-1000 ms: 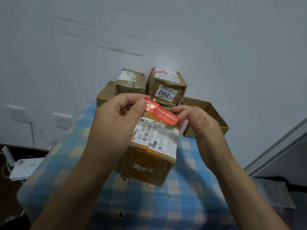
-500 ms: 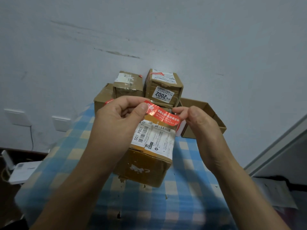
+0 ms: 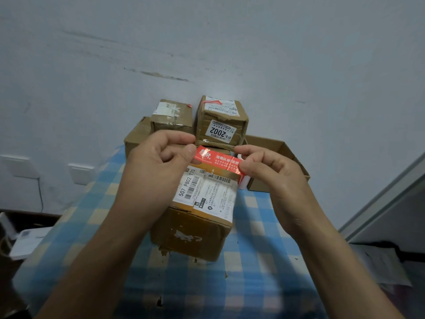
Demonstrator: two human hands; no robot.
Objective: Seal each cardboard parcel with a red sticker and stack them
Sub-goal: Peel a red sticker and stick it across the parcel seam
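Observation:
A brown cardboard parcel (image 3: 195,231) with a white shipping label lies on the checked tablecloth in front of me. I hold a red sticker (image 3: 217,161) stretched just above the parcel's far top edge. My left hand (image 3: 158,166) pinches the sticker's left end between thumb and forefinger. My right hand (image 3: 269,171) pinches its right end. Behind, stacked against the wall, stand a parcel marked 2002 (image 3: 222,122) and a smaller parcel (image 3: 172,113), each with a bit of red sticker on top.
An open empty carton (image 3: 278,155) sits at the back right, with a white roll (image 3: 243,181) beside it. Another brown box (image 3: 138,134) lies at the back left. The checked table (image 3: 253,284) ends left and right; a white device (image 3: 27,240) lies lower left.
The sticker has turned from a slant to nearly level and come down closer to the parcel's top. Both hands kept hold of its ends.

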